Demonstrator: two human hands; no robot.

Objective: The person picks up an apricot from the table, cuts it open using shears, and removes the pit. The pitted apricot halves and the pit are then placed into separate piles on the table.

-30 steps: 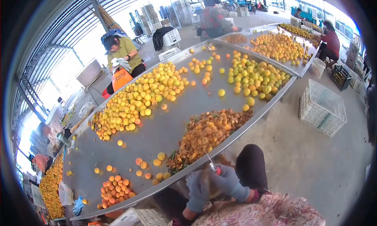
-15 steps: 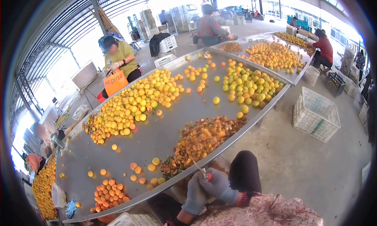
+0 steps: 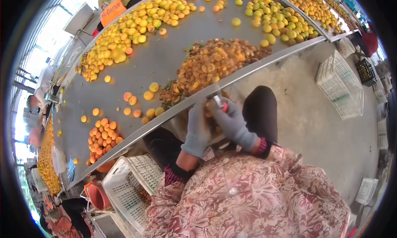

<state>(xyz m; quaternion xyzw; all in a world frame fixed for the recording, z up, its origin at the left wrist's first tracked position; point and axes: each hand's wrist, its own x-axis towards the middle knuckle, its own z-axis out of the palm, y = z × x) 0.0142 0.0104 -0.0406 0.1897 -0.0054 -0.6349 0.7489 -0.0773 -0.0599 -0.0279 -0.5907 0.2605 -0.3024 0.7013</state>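
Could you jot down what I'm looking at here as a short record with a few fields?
Setting: long metal sorting table covered in fruit
Left hand: grey glove, closed around a small fruit, largely hidden
Right hand: grey glove, grip on a red-handled knife
Nearest pile: brownish cut fruit at the table edge
Other fruit: yellow heap, small orange pile
Floor: white plastic crates

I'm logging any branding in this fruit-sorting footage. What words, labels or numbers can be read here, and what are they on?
"pin": white letters on the orange bag at the top edge beyond the metal table; the word is cut off by the frame, so only this part reads.
White crates: no readable label.
Red-handled knife in the gloved right hand: no marking visible.
Nothing else legible.
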